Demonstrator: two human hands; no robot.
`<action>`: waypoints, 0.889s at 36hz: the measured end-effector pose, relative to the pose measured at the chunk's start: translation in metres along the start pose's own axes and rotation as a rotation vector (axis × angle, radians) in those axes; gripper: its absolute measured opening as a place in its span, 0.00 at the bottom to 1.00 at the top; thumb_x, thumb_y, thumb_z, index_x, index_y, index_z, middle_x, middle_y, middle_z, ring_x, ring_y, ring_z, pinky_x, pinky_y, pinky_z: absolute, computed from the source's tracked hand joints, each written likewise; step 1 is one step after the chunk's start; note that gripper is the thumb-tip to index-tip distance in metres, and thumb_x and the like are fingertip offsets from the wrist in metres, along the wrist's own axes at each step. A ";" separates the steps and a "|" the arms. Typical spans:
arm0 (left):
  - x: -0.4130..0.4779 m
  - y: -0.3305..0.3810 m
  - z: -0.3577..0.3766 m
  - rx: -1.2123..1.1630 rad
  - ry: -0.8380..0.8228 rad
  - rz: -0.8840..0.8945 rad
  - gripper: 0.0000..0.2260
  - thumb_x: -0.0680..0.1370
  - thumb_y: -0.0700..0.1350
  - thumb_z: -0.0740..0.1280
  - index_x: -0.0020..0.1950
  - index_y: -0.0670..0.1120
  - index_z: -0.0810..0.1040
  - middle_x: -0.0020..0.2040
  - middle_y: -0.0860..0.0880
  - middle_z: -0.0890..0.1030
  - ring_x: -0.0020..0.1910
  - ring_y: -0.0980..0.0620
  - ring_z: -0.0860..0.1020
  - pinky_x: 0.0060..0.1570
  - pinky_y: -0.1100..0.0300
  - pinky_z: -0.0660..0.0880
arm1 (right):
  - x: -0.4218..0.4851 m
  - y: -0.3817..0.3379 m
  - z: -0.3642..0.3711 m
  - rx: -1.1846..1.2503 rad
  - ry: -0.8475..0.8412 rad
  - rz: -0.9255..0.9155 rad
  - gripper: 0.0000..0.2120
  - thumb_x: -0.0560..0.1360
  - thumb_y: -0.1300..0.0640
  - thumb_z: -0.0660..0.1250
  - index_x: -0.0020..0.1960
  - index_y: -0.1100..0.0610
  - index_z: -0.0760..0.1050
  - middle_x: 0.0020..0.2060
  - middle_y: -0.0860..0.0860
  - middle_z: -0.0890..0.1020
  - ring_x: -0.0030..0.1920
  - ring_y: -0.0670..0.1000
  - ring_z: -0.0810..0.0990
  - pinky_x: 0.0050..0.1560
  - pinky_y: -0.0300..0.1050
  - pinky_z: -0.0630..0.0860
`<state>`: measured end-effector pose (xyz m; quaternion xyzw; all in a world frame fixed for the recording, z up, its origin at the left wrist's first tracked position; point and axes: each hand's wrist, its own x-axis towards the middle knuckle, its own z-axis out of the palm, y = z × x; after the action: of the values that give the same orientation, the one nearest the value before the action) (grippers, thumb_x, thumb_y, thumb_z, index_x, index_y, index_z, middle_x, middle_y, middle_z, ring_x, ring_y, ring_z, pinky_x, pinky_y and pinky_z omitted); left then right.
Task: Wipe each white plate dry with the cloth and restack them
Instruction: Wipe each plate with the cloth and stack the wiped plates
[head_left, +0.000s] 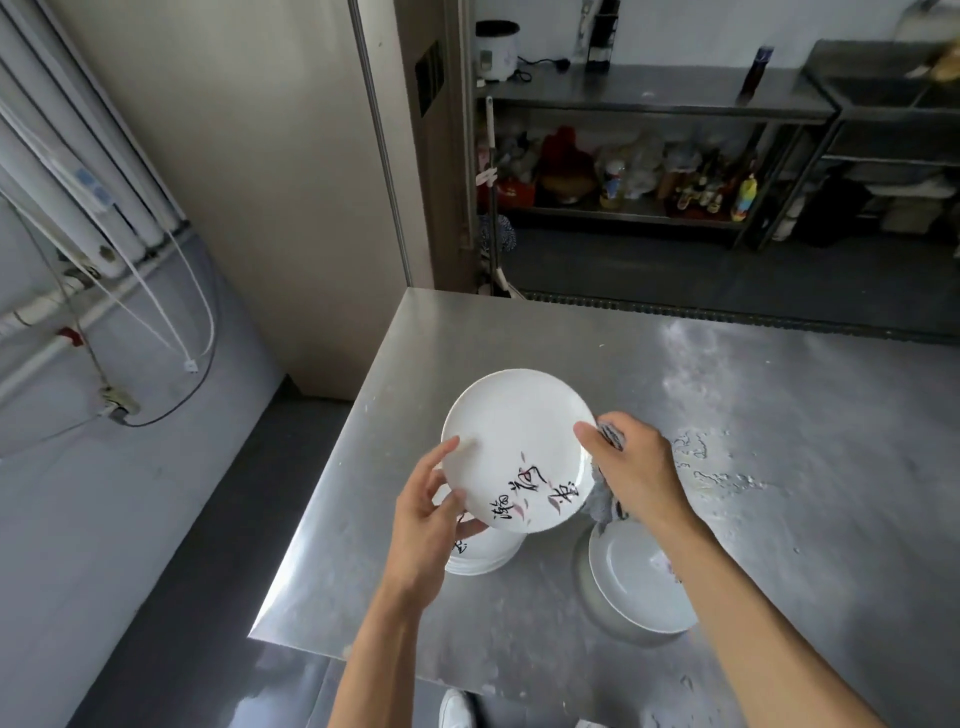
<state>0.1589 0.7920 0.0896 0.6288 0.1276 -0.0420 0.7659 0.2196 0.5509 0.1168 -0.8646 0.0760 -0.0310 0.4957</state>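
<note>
- Left hand (431, 514) pinches the plate (514, 436) rim; right hand (636, 467) grips cloth (602, 501) against the opposite edge.
- Advice: turn plate steadily, wiping both faces.

One lifted plate (514, 441), two plate stacks (480, 560) (639, 587), one cloth (602, 503), two hands (426, 514) (636, 467).

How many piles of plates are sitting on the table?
2. One pile sits under the left hand, which holds a plate; the other pile lies below the right hand and its cloth. Each pile may hide plates.
</note>
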 end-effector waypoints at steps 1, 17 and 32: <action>-0.001 -0.002 0.006 -0.011 0.016 -0.026 0.30 0.81 0.31 0.62 0.73 0.62 0.75 0.64 0.45 0.81 0.60 0.41 0.83 0.47 0.49 0.84 | -0.001 0.004 -0.006 0.004 -0.005 0.027 0.15 0.76 0.45 0.71 0.39 0.55 0.74 0.30 0.48 0.76 0.33 0.47 0.72 0.36 0.42 0.70; -0.012 -0.041 0.119 0.050 -0.147 -0.215 0.28 0.72 0.37 0.63 0.65 0.63 0.75 0.57 0.48 0.83 0.52 0.47 0.86 0.42 0.52 0.84 | -0.050 0.119 -0.087 -0.129 0.034 0.232 0.14 0.75 0.50 0.72 0.59 0.39 0.77 0.52 0.40 0.84 0.55 0.46 0.82 0.58 0.51 0.78; -0.018 -0.120 0.164 0.185 -0.221 -0.541 0.34 0.77 0.25 0.56 0.79 0.52 0.68 0.68 0.35 0.76 0.53 0.37 0.82 0.39 0.54 0.83 | -0.082 0.219 -0.101 -0.132 0.010 0.530 0.15 0.74 0.60 0.71 0.60 0.50 0.78 0.52 0.48 0.82 0.54 0.52 0.81 0.54 0.47 0.78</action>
<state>0.1380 0.6059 0.0089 0.6308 0.2018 -0.3238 0.6756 0.1036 0.3691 -0.0189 -0.8448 0.3041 0.1008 0.4287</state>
